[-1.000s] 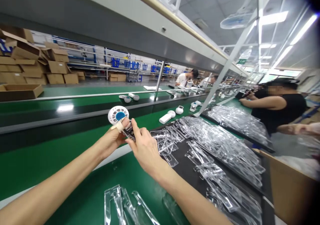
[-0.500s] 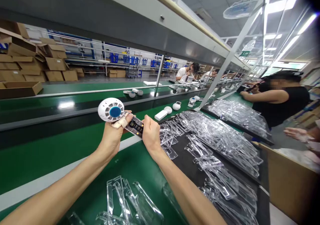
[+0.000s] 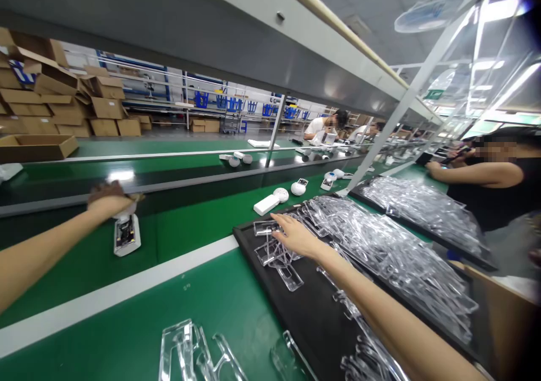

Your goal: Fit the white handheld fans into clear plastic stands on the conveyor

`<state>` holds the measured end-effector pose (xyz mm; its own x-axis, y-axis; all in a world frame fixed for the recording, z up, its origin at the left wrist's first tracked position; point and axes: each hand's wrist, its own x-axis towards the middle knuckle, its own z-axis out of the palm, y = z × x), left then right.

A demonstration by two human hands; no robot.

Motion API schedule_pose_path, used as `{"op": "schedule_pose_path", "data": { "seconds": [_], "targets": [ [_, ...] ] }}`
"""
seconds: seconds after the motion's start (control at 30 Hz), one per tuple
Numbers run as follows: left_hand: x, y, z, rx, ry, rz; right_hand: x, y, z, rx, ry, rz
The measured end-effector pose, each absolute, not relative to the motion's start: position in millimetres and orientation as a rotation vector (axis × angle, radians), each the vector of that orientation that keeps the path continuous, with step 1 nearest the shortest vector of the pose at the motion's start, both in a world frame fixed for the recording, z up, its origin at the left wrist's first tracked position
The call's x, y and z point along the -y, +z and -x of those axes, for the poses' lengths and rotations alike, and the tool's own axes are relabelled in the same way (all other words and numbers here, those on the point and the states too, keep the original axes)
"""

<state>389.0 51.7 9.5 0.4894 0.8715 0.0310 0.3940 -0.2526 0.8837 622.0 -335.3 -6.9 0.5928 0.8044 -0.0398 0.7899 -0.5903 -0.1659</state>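
Observation:
My left hand point(image 3: 107, 198) is over the green belt at the left, its fingers smeared by motion. Just below it lies a white handheld fan point(image 3: 127, 237), its handle showing an open recess with a dark circuit board inside. The fan's round head is mostly hidden by the hand, so I cannot tell whether I still grip it. My right hand point(image 3: 296, 237) reaches over the black tray point(image 3: 310, 313) with fingers stretched out, at several clear plastic pieces point(image 3: 276, 260). Holding nothing visible, it is open at the edge of that pile.
More clear plastic pieces point(image 3: 380, 251) heap up along the right, and a few point(image 3: 198, 353) lie on the green bench in front. White fans point(image 3: 270, 200) lie on the belt beyond. A metal post point(image 3: 380, 136) rises behind the tray. A co-worker point(image 3: 490, 178) is at the right.
The fan, held in both hands before, is now down on the belt at the left under my left hand. My right hand has let go and moved right to the clear pieces.

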Motion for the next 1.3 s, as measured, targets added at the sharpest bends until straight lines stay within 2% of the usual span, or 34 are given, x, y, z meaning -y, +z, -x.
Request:
{"op": "schedule_pose_path", "data": {
  "seconds": [0.1, 0.37, 0.47, 0.6, 0.77, 0.97, 1.13, 1.3],
  "targets": [
    [-27.1, 14.1, -439.4, -1.007, 0.687, -2.178, 323.4, -14.3, -620.4, 1.366, 0.171, 2.743],
    [113.7, -26.8, -621.4, -0.606, 0.228, -2.409, 353.4, -22.9, -590.9, 1.431, 0.061, 2.73],
    [151.3, -40.0, -655.8, -0.585, 0.132, -2.416, 367.0, -34.4, -582.3, 1.424, 0.042, 2.549],
    [159.4, -50.1, -673.7, -0.598, 0.104, -2.361, 377.4, -51.7, -582.6, 1.412, -0.036, 2.323],
    [126.5, -34.9, -656.2, -0.593, 0.172, -2.073, 377.7, -46.5, -585.1, 1.491, -0.303, 2.188],
    [80.0, 16.9, -561.4, -0.414, 0.387, -1.555, 353.7, -4.2, -553.6, 1.785, -0.838, 2.079],
    [65.2, 41.5, -478.1, -0.36, 0.491, -0.868, 302.4, -0.2, -509.0, 2.182, -0.782, 1.956],
    [56.4, 45.2, -428.9, -0.425, 0.564, -0.81, 262.0, -28.7, -465.2, 2.524, -0.492, 1.713]
  ]
}}
